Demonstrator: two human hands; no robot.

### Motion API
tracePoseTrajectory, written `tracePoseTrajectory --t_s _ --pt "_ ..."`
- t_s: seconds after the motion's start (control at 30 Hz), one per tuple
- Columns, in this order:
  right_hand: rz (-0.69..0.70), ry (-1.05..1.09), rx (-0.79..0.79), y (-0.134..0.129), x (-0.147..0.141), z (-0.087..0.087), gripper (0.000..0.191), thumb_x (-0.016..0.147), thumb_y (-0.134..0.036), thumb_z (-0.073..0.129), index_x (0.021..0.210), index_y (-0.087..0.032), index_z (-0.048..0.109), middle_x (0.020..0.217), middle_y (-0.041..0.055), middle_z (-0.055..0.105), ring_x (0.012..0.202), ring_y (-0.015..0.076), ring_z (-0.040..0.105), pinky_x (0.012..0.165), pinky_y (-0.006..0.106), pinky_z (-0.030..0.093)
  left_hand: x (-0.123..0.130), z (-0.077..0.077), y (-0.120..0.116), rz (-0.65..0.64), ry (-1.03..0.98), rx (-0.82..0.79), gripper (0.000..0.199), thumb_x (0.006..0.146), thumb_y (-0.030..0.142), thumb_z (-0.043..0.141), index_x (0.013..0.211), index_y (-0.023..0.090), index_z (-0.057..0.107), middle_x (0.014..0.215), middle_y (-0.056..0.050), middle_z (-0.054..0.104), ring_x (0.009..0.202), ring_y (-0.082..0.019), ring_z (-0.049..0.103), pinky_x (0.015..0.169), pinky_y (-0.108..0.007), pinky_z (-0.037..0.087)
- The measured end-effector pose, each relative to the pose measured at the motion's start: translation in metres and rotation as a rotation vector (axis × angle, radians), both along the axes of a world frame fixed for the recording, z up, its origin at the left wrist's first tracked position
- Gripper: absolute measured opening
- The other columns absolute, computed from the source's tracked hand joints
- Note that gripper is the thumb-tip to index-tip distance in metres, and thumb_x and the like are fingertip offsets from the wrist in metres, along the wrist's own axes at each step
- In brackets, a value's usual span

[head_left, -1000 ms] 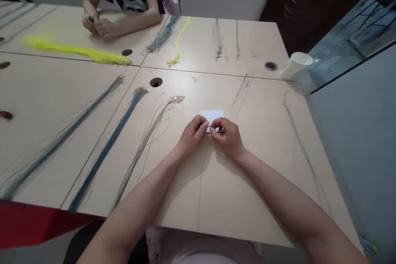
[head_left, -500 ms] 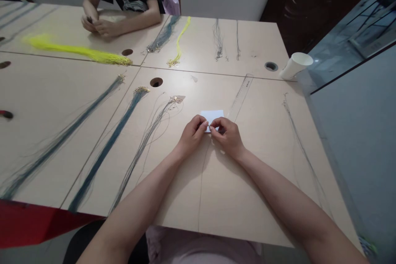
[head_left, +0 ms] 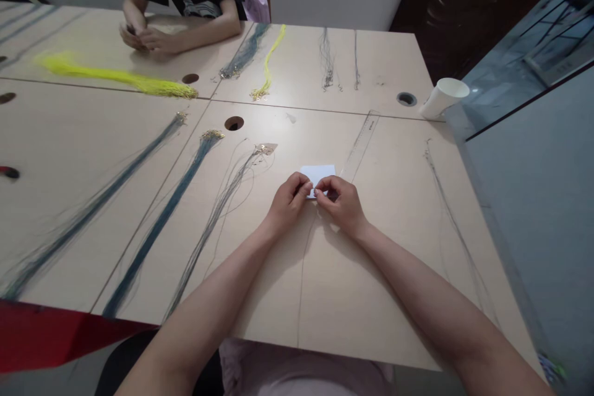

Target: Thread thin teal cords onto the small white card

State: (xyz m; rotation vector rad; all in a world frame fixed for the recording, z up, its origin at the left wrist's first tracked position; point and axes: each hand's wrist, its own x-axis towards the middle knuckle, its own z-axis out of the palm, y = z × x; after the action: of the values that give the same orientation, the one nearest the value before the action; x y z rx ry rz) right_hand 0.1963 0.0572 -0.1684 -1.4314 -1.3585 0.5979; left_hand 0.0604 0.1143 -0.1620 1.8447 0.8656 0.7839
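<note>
My left hand and my right hand meet fingertip to fingertip above a small white pad. Both are closed in a pinch. A thin dark line runs from the table's front edge up to my fingers, seemingly into the right pinch. Whatever tiny piece sits between the left fingertips is too small to make out. Just beyond my right hand lies a clear ruler. Left of my hands is a bundle of grey lines with small gold hooks at its far end.
Two blue-green line bundles lie further left. Across the table are a yellow bundle and a person's hands. A white cup lies tilted at the right edge; a grey strand lies at right.
My hands stay nearly in the same place, pinched over the white pad. Only very slight finger movement shows. The person opposite has shifted their hands slightly.
</note>
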Motion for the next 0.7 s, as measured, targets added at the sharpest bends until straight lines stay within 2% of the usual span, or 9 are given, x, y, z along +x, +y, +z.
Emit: tracePoseTrajectory --t_s 0.5,0.7 --pt "0.080 0.073 -0.043 0.0001 0.0020 -0.0026 0.003 0.073 -0.020 0.052 0.072 -0.019 0.054 0.066 -0.0012 0.056 0.057 0.0108 0.049 0.052 0.023 0.039 0.0010 0.0026 -0.0058 -0.014 -0.027 0.079 0.013 0.084 0.019 0.042 0.072 0.018 0.045 0.069 0.002 0.043 0.066 -0.010 0.041 0.063 -0.024 0.035" --pt "0.069 0.080 -0.049 -0.0002 0.0017 -0.0014 0.004 0.074 -0.021 0.052 0.073 -0.019 0.054 0.066 -0.0008 0.056 0.057 0.0110 0.049 0.052 0.023 0.039 0.0015 0.0011 -0.0067 0.016 -0.034 0.095 0.012 0.085 0.020 0.043 0.073 0.018 0.045 0.069 0.002 0.044 0.066 -0.010 0.042 0.062 -0.024 0.035"
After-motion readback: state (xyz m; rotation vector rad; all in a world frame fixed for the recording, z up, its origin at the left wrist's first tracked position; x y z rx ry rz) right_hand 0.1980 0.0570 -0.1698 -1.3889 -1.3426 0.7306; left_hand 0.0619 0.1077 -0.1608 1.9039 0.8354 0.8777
